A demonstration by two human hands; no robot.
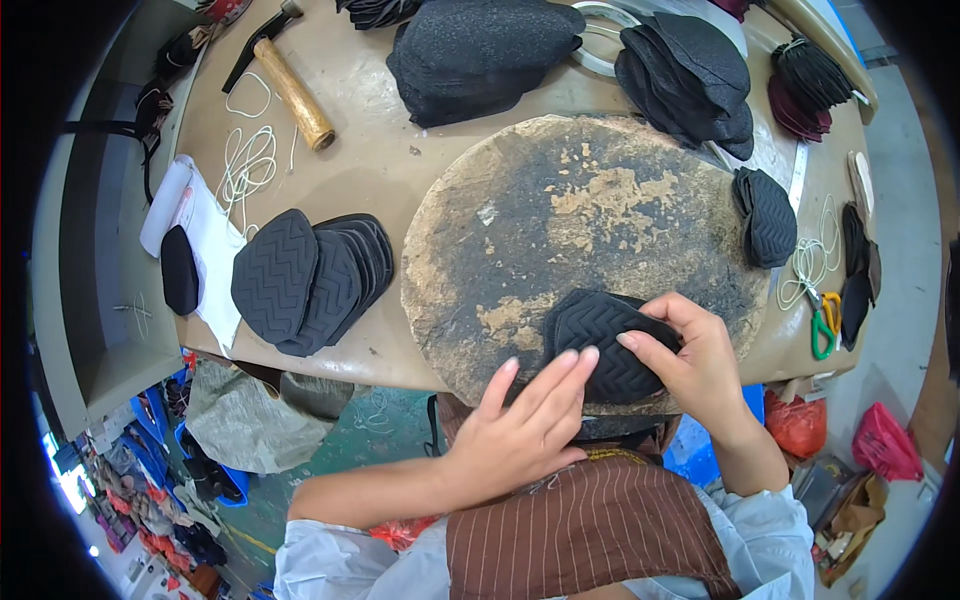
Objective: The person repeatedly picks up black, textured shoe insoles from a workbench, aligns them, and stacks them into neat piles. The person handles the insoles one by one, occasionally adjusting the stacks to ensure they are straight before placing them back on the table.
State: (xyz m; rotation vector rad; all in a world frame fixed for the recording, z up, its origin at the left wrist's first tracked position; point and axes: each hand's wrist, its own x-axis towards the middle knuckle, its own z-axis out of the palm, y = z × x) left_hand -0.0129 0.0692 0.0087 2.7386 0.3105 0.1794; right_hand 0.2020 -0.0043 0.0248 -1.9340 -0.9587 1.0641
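Observation:
A small stack of black sole pieces [610, 335] with a zigzag tread lies at the near edge of a round, worn block [490, 215]. My right hand [695, 355] pinches the stack's right edge, thumb on top and fingers behind. My left hand [530, 420] is stretched out flat, its fingertips at the stack's lower left side. To the left, a fanned pile of similar zigzag sole pieces [285, 275] rests on the table. A smaller bundle of zigzag pieces [768, 215] sits at the block's right edge.
On the tan table [370, 150] lie a wooden-handled hammer [290, 95], tangled white cord [248, 165] and white paper [212, 270]. Piles of black textured pieces [480, 55] stand along the far side. Green-and-orange-handled scissors [825, 325] lie at the right edge.

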